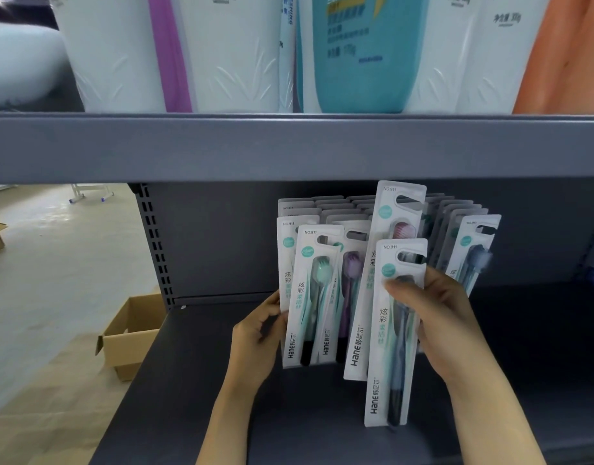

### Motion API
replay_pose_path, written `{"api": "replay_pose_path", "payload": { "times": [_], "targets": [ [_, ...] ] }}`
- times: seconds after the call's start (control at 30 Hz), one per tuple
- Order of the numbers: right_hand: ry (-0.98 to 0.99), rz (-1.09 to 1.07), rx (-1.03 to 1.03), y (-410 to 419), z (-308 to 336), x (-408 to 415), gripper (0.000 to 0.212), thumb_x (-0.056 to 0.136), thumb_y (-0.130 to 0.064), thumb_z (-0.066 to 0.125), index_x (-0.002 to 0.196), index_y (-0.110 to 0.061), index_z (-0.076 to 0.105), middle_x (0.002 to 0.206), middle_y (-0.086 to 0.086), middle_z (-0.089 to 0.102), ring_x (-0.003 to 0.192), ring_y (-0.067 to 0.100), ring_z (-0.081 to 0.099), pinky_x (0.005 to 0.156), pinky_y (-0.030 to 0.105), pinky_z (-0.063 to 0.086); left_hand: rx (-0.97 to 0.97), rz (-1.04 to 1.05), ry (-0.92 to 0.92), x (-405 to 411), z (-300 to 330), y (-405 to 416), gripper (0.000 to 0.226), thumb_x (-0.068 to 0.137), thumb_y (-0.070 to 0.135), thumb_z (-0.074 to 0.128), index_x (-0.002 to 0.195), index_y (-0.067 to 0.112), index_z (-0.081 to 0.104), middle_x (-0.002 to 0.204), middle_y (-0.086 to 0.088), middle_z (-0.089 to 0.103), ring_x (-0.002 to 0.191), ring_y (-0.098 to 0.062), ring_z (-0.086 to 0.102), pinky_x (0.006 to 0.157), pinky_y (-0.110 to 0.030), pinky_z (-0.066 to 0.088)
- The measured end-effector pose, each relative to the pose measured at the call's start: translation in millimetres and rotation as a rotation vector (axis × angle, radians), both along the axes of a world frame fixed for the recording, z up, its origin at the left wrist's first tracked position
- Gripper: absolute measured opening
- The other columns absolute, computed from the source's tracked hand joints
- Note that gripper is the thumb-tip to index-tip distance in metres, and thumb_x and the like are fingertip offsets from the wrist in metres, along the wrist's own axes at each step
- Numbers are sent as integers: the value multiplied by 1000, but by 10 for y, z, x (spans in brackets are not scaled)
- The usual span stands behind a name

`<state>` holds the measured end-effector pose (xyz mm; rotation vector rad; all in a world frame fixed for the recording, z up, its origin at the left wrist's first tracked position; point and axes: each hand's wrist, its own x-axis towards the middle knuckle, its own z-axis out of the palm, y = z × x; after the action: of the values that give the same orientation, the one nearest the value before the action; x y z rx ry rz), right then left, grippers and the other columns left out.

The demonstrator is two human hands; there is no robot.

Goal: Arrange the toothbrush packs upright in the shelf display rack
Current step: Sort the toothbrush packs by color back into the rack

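Toothbrush pack (391,333) pinched in right hand (436,317) grip, left hand (258,337) grasping leaning packs (309,297)

Front toothbrush pack (391,333): white card, mint-green wave print, black "Hane" lettering, dark blue-black brush.
Left toothbrush pack (310,297): same white and mint card, mint-headed brush on a black handle.
Middle toothbrush pack (347,290): purple brush showing through.
Tall rear toothbrush pack (394,216): pink-bristled head.
Metal shelf (288,146): flat grey, darker charcoal deck below.
Upper-shelf pouches (228,55): white with faint leaf embossing, purple stripe; one teal bottle (362,62); one orange pouch (563,55).
Cardboard box (128,337): plain tan.
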<state>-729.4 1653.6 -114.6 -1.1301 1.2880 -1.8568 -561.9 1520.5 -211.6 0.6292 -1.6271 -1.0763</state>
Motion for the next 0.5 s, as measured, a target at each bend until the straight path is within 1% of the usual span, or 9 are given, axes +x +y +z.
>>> {"api": "replay_pose_path", "payload": {
  "times": [0.13,0.23,0.3,0.4,0.5],
  "targets": [
    [-8,4,1,1,7,-4,25,69,-14,63,91,-14,74,96,7,74,97,22,68,90,37,49,15,-19,35,-7,40,-1,23,91,1,56,99,14,73,119,12,68,110,-2,62,87,-11,47],
    [3,12,6,12,22,-4,26,68,-9,69,93,-14,73,97,6,74,97,21,69,88,35,49,14,17,76,-7,117,-47,22,92,2,55,101,13,72,111,5,71,104,-6,65,86,-15,48],
    [6,11,9,17,20,-8,23,68,-9,69,90,-15,74,96,6,74,96,20,69,87,36,50,-1,45,86,-10,189,-93,21,91,1,57,96,13,73,109,1,70,98,-4,66,84,-13,48],
    [-6,6,12,23,7,-15,24,70,-15,63,91,-15,74,96,7,74,96,21,69,88,38,50,-10,84,32,-11,252,-141,18,88,3,61,89,16,73,104,-2,65,88,5,64,79,-7,45],
    [-5,11,13,31,13,-18,24,69,-12,66,92,-14,74,96,6,74,97,20,69,88,36,49,-44,122,-43,-21,213,-152,25,87,2,63,84,25,71,96,-4,64,80,6,62,72,-6,44]
  ]
}}
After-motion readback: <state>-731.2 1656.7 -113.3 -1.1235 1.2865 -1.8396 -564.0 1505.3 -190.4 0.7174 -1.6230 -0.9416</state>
